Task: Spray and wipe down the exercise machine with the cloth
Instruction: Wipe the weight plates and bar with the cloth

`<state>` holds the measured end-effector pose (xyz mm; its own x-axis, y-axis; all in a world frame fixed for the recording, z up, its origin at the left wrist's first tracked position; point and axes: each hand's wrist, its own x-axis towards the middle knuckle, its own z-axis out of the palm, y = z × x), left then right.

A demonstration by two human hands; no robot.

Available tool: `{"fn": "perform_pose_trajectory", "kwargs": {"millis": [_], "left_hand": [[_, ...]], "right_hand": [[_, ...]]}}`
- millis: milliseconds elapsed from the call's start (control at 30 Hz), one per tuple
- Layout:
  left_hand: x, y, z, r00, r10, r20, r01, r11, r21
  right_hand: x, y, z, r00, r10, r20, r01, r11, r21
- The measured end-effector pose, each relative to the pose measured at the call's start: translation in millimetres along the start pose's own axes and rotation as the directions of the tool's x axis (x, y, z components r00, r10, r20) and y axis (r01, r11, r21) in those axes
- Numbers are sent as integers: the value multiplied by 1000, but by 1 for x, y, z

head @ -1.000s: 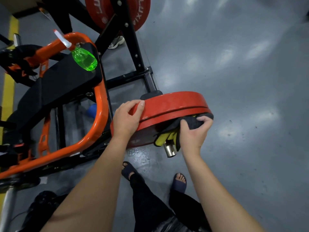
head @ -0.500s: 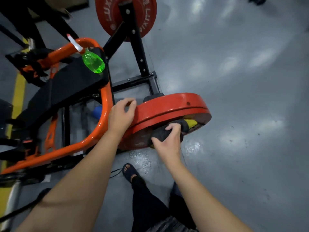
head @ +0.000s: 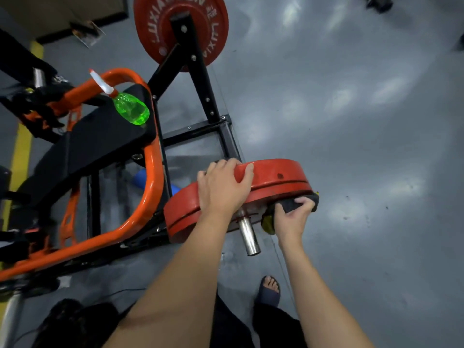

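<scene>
Two hands work on the red weight plates (head: 276, 177) of the exercise machine (head: 154, 172). The left hand (head: 224, 187), fingers curled over the top rim, has shifted further along it. The right hand (head: 291, 218) grips the dark cloth (head: 288, 207) and has swept it from near the steel sleeve (head: 248, 234) out to the plates' far edge. Wiping seems well under way; the green spray bottle (head: 130, 110) lies unused on the black pad (head: 100, 141).
</scene>
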<state>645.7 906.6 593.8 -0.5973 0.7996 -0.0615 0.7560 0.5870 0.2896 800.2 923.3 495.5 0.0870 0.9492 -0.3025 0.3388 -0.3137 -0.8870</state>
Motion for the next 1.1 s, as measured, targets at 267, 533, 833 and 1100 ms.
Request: {"fn": "perform_pose_trajectory", "kwargs": {"millis": [267,533,833,1100], "left_hand": [[-5,-23,-2,999,27,-31,-30,994,-106],[-8,-38,-3,998,-14,-56,-1,969,-246],[-17,-58,-7,993,-87,-74,45,892,-449],[-31,-87,5,978,-174,-118,70,798,-598]], "right_hand": [[-42,-19,18,995,-94,-15,95,988,120],[23,-4,-17,970,119,-214,-92,987,131],[-44,-15,9,990,-138,33,133,983,127],[-31,-22,-5,954,-277,118,269,960,83]]}}
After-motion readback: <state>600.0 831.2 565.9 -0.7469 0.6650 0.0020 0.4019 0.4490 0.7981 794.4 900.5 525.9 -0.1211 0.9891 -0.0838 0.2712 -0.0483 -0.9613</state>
